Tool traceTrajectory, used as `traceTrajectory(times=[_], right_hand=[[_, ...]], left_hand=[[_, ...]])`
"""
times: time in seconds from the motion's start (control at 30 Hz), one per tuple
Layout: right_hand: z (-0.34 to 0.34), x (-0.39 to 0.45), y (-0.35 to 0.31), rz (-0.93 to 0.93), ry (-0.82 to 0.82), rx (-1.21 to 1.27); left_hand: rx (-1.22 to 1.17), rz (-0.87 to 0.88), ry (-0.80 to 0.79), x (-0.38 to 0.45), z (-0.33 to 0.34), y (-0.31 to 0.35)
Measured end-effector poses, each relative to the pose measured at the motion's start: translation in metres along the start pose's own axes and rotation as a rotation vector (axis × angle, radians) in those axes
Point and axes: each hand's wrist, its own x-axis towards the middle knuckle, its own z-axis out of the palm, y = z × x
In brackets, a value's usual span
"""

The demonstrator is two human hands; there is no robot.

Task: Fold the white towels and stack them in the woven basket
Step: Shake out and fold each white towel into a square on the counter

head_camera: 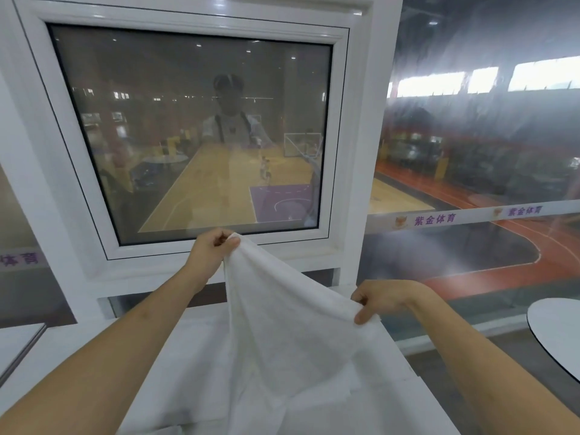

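A white towel (282,324) hangs in the lower middle of the frame, lifted by two of its top corners so that the cloth drapes down in soft folds toward the bottom edge. Its upper edge slopes from a high point at centre frame down to a lower point at right of centre, and sags between them. Held this way, the towel can fall open under its own weight, which I judge is meant to straighten it before the first fold.

The left hand (210,249) pinches the higher corner, thumb and curled fingers closed on a small bunch of cloth just under the window sill. The right hand (379,301) pinches the lower corner at right of centre, thumb pressed beneath the edge and fingers curled over it. Both forearms reach in from the bottom corners of the frame.

Below the towel lies more white cloth (392,403) spread across the lower part of the frame; whether it is another towel or a covering, I cannot tell. No woven basket shows here, so stacking seems some way off.

Behind, a white-framed window (188,133) fills the upper left and centre, looking onto a sports court. The rim of a round white table (555,334) juts in at the right edge.
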Motion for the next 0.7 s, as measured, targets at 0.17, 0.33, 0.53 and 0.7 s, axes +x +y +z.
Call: traceTrajectory(times=[0.17,0.33,0.53,0.7], right_hand=[[-0.003,0.004,0.012,-0.066,-0.149,0.265],[-0.005,0.020,0.028,-0.169,-0.259,0.658],[-0.004,0.058,0.027,-0.120,-0.011,0.557],[-0.047,0.081,0.000,-0.098,0.508,0.344]], left_hand=[[0.088,-0.095,0.002,0.007,-0.023,-0.028],[0.013,-0.276,-0.197,0.005,-0.047,-0.049],[0.093,-0.352,-0.070,0.008,-0.050,-0.091],[0.037,-0.311,0.162,0.032,-0.048,-0.065]])
